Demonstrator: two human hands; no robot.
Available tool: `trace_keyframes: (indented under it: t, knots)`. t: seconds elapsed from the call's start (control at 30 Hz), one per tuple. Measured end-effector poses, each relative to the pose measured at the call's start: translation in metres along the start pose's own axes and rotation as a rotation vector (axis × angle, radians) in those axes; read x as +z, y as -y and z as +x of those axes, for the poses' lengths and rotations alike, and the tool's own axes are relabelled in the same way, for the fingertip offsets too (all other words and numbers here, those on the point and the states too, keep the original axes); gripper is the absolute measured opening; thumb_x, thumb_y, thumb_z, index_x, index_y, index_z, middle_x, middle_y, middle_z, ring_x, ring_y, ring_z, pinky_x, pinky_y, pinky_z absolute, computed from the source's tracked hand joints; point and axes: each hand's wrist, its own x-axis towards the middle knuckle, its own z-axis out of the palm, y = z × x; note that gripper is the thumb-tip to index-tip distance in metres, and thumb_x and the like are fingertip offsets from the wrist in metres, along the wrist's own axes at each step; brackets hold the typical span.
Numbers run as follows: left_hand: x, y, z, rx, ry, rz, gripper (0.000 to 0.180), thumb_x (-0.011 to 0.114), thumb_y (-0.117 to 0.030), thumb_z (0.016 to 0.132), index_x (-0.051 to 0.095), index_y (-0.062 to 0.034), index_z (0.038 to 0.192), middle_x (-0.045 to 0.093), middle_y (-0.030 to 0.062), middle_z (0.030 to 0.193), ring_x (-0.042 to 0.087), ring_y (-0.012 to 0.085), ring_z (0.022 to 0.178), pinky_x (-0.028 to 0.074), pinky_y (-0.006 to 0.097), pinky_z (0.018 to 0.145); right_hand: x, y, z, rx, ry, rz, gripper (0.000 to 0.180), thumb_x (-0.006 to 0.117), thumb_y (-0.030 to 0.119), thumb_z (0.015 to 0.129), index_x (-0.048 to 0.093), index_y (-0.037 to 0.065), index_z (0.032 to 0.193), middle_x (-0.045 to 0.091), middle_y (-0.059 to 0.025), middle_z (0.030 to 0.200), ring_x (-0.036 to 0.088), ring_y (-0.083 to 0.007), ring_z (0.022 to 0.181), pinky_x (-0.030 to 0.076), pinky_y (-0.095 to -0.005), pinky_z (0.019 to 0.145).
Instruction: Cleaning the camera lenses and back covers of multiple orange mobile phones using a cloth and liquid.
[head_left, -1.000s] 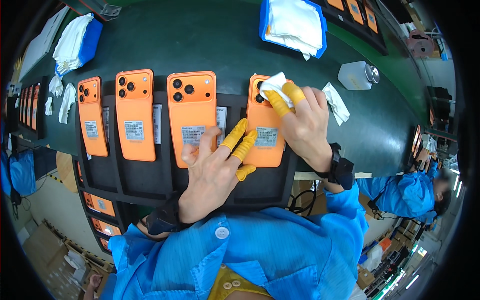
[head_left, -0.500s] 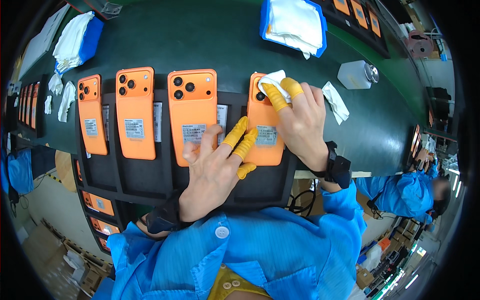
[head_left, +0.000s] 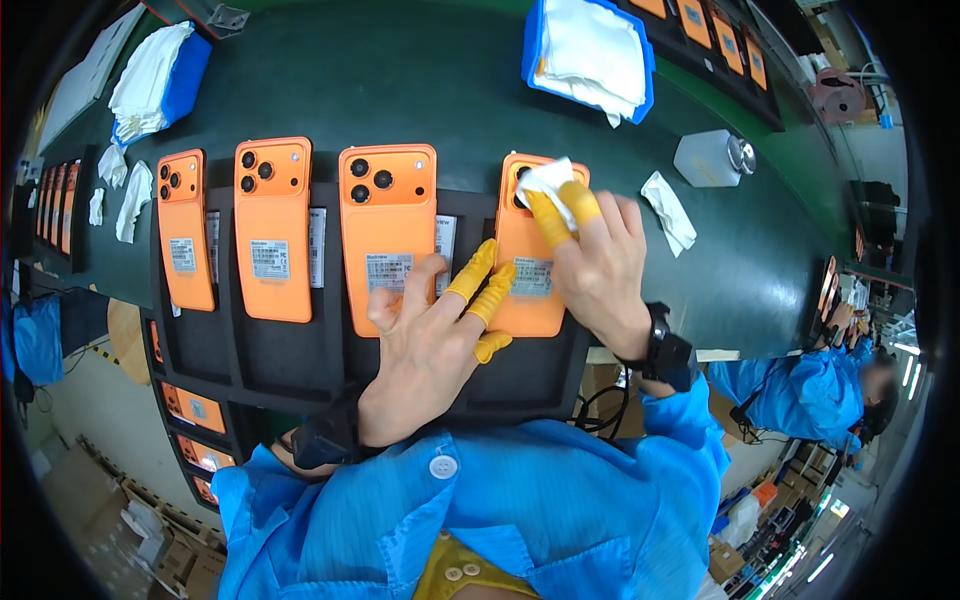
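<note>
Four orange phones with printed labels lie back up across a black tray (head_left: 290, 378). My right hand (head_left: 602, 265), with yellow finger cots, pinches a folded white cloth (head_left: 545, 180) against the camera area of the rightmost phone (head_left: 522, 240). The cloth and fingers hide part of its lenses. My left hand (head_left: 425, 335) is spread open, palm down. Its yellow-covered fingers rest at that phone's left edge, while its bare fingers lie over the lower part of the third phone (head_left: 388, 225). Farther left are the second phone (head_left: 272, 210) and first phone (head_left: 184, 220).
Blue bins of white cloths stand at the back, one left (head_left: 183, 85) and one right (head_left: 648, 85). A white bottle (head_left: 708, 158) and a loose cloth (head_left: 668, 213) are on the right. More phones sit in trays; a person in blue (head_left: 800, 392) works at the far right.
My right hand and the cloth have shifted slightly toward me over the camera area, uncovering the phone's top edge more. My left hand stays nearly in place.
</note>
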Motion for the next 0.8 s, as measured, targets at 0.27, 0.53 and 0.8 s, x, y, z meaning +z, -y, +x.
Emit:
trace_keyframes:
  t: [0.27,0.53,0.8]
  knots:
    - [-0.005,-0.002,0.002,-0.009,0.013,0.051,0.055,0.079,-0.034,0.067,0.067,-0.013,0.116,0.056,-0.0019,0.13,0.044,0.0272,0.113,0.026,0.044,0.086,-0.001,0.0,-0.002,0.07,-0.007,-0.051,0.028,0.064,0.011,0.065,0.07,0.001,0.091,0.059,-0.0108,0.099,0.055,-0.0236,0.087,0.042,-0.0364,0.075]
    - [-0.005,0.0,0.001,-0.021,-0.001,0.021,0.054,0.081,-0.032,0.066,0.068,-0.0129,0.115,0.057,-0.0007,0.128,0.044,0.0283,0.113,0.026,0.044,0.088,0.008,-0.012,0.005,0.052,0.006,-0.091,0.025,0.064,0.011,0.063,0.069,0.002,0.085,0.055,-0.0094,0.087,0.052,-0.0253,0.08,0.039,-0.0375,0.069]
    - [-0.005,-0.001,0.001,-0.017,0.015,0.01,0.056,0.082,-0.031,0.064,0.067,-0.0126,0.115,0.058,-0.0002,0.128,0.044,0.0296,0.112,0.029,0.044,0.089,0.002,0.01,-0.016,-0.024,0.011,0.085,0.027,0.065,0.011,0.063,0.07,0.002,0.088,0.059,-0.0107,0.098,0.053,-0.0235,0.08,0.039,-0.0373,0.069]
